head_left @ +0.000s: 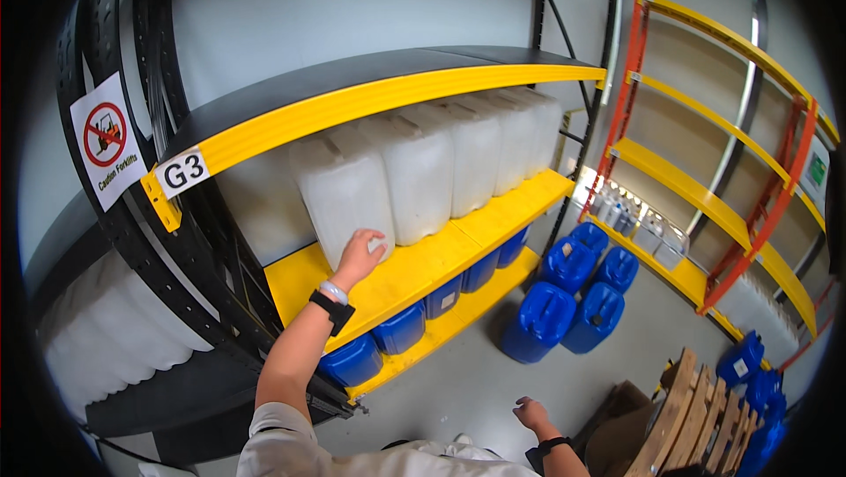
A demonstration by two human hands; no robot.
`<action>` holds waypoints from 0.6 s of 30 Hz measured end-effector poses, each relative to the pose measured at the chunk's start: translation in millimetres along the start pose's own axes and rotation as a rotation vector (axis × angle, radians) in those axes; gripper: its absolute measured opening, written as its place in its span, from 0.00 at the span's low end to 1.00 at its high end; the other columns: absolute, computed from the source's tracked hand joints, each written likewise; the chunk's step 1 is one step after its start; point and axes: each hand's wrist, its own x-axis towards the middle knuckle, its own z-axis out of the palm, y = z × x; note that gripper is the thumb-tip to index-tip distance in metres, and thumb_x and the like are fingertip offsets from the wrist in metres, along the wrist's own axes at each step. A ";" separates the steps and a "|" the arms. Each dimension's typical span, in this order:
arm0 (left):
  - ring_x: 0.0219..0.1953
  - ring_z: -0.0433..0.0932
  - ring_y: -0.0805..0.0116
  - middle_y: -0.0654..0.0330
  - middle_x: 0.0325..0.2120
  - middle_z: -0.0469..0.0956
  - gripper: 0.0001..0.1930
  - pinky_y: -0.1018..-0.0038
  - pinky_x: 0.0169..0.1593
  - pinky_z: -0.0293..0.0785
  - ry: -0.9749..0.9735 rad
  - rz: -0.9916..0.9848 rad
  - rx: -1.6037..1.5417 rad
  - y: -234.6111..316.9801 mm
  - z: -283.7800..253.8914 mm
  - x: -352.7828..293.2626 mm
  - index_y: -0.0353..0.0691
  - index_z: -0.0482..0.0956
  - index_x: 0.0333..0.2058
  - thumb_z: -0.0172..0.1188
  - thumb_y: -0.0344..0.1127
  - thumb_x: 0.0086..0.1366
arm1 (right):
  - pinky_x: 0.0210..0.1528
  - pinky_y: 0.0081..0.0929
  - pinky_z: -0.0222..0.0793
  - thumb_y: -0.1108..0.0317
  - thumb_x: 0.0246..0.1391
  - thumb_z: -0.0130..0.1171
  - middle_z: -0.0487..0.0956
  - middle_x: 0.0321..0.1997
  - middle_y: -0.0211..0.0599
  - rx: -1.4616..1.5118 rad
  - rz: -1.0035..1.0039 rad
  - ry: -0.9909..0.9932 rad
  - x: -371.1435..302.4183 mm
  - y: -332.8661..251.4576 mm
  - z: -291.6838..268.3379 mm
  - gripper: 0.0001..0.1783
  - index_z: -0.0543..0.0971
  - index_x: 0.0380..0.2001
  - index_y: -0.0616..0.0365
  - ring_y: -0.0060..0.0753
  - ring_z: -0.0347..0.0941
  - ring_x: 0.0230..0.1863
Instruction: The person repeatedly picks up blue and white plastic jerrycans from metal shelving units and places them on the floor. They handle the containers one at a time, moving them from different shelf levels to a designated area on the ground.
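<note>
My left hand (pixel 359 255) reaches to the front lower edge of the nearest white plastic jerrycan (pixel 345 191). Its fingers are bent, with a gap between thumb and forefinger, and it holds nothing; whether the fingertips press on the can, I cannot tell. That can stands at the left end of a row of several white jerrycans (pixel 421 179) on a yellow-fronted shelf (pixel 388 288). Low down, my right hand (pixel 532 414) hangs over the grey floor, loosely curled and with nothing in it.
Blue jerrycans (pixel 401 329) fill the shelf below. Several more blue jerrycans (pixel 539 323) stand on the floor to the right. A dark upper shelf (pixel 352 81) overhangs the white row. Wooden pallets (pixel 692 420) lean at the lower right, before an orange-and-yellow rack (pixel 687 173).
</note>
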 end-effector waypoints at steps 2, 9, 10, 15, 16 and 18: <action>0.42 0.68 0.52 0.50 0.36 0.71 0.12 0.67 0.47 0.65 0.084 -0.015 0.062 6.6 -10.4 38.7 0.36 0.73 0.35 0.58 0.33 0.51 | 0.42 0.35 0.68 0.59 0.41 0.54 0.78 0.31 0.39 -0.011 -0.105 -0.004 35.5 -3.3 -30.3 0.18 0.75 0.38 0.51 0.43 0.73 0.38; 0.43 0.68 0.54 0.51 0.36 0.73 0.16 0.66 0.46 0.65 0.276 -0.102 0.505 -23.4 -47.3 134.6 0.37 0.74 0.37 0.59 0.36 0.49 | 0.38 0.34 0.69 0.62 0.43 0.54 0.78 0.31 0.40 0.044 -0.548 0.042 142.5 -130.4 -125.0 0.16 0.75 0.37 0.56 0.42 0.74 0.35; 0.43 0.68 0.54 0.51 0.36 0.73 0.16 0.65 0.46 0.65 0.271 -0.150 0.562 -29.2 -51.6 142.9 0.37 0.74 0.37 0.59 0.38 0.48 | 0.37 0.33 0.69 0.63 0.43 0.54 0.78 0.31 0.41 0.049 -0.616 0.048 154.5 -155.6 -135.0 0.16 0.74 0.37 0.56 0.42 0.74 0.34; 0.44 0.68 0.57 0.53 0.38 0.72 0.23 0.64 0.45 0.65 0.142 -0.387 0.896 -58.4 -56.1 185.8 0.38 0.73 0.39 0.55 0.50 0.51 | 0.36 0.31 0.69 0.64 0.45 0.54 0.77 0.30 0.39 0.046 -0.882 -0.040 196.5 -246.3 -172.0 0.14 0.74 0.37 0.56 0.40 0.74 0.32; 0.46 0.67 0.57 0.52 0.43 0.70 0.28 0.64 0.45 0.65 0.138 -0.410 0.870 -65.8 -58.2 190.1 0.38 0.70 0.44 0.53 0.55 0.52 | 0.34 0.32 0.69 0.64 0.45 0.53 0.78 0.30 0.36 0.028 -0.943 -0.036 203.9 -260.8 -178.0 0.15 0.73 0.38 0.54 0.41 0.74 0.32; 0.47 0.67 0.58 0.55 0.43 0.70 0.27 0.66 0.47 0.64 0.252 -0.279 0.834 -75.5 -54.2 201.8 0.41 0.70 0.44 0.55 0.54 0.50 | 0.34 0.32 0.69 0.64 0.45 0.53 0.77 0.30 0.37 -0.010 -0.997 -0.015 217.1 -294.7 -205.3 0.15 0.73 0.38 0.54 0.41 0.73 0.31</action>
